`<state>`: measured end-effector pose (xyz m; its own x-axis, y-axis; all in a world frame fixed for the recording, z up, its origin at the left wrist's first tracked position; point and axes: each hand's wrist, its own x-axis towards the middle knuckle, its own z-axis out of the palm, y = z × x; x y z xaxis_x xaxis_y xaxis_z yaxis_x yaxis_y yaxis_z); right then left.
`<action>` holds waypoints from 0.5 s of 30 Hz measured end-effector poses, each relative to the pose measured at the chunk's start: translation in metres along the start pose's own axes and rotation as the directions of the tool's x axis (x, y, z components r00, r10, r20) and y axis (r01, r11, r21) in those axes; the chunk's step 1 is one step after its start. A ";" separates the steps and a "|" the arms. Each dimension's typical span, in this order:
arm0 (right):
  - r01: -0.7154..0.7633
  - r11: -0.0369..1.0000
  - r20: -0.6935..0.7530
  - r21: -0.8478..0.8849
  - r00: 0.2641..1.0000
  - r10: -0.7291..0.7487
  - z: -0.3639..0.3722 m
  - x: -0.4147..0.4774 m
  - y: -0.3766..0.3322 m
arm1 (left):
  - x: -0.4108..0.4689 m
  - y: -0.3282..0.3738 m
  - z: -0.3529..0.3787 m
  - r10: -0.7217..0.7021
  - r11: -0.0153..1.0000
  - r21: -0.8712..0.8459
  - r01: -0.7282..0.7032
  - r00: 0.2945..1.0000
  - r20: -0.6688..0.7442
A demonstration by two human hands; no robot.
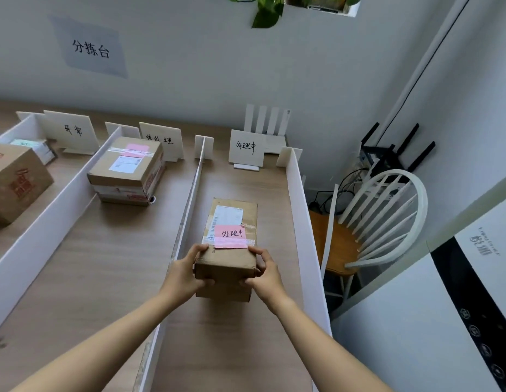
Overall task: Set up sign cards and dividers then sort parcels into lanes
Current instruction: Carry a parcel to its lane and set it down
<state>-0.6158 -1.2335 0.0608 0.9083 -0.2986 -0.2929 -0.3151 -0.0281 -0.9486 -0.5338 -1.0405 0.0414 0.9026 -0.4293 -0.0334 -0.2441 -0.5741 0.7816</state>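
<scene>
The parcel (232, 222), a brown cardboard box, is in the rightmost lane of the wooden table (105, 264), in the near half of that lane, between the middle divider (189, 199) and the right divider (302, 210), and touching neither of them. On its top there is a white shipping label (228, 215) and, nearer to the person, a pink note (230, 237) with handwritten characters. The left hand (187, 274) grips the near left corner of the parcel, thumb on the top and fingers curled around the near face. The right hand (264, 274) grips the near right corner in the same way. If the near end is resting on the table or raised a little, I cannot tell. At the far end of this lane stands a sign card (246, 148) upright, with the same characters as the pink note. In the middle lane is a stack of parcels (127, 171) with its own card (161, 140) behind it. In the left lane lies a large brown box (17, 179), and a third card (71, 131) stands at the far end. To the right of the table is a white chair (382, 222).
</scene>
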 end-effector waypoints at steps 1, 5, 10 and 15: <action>-0.007 1.000 0.002 -0.007 1.000 0.007 0.003 0.003 0.003 | 0.001 -0.002 0.002 -0.021 1.000 -0.007 0.021 1.000 0.006; -0.011 0.999 -0.015 -0.053 1.000 0.011 0.014 0.013 0.015 | 0.009 -0.011 0.014 -0.060 0.998 -0.001 0.060 0.997 0.038; 0.018 0.998 -0.037 -0.067 0.999 -0.021 0.022 0.033 0.034 | 0.026 -0.016 0.014 -0.076 0.997 -0.016 0.077 0.994 0.074; -0.003 0.984 -0.073 -0.181 0.997 -0.011 0.016 0.066 0.030 | 0.052 -0.012 0.013 -0.093 0.995 -0.020 0.094 0.994 0.048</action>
<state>-0.5606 -1.2385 0.0112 0.8893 -0.3668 -0.2732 -0.3620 -0.1994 -0.9106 -0.4885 -1.0654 0.0222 0.9031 -0.4072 -0.1360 -0.1509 -0.5977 0.7874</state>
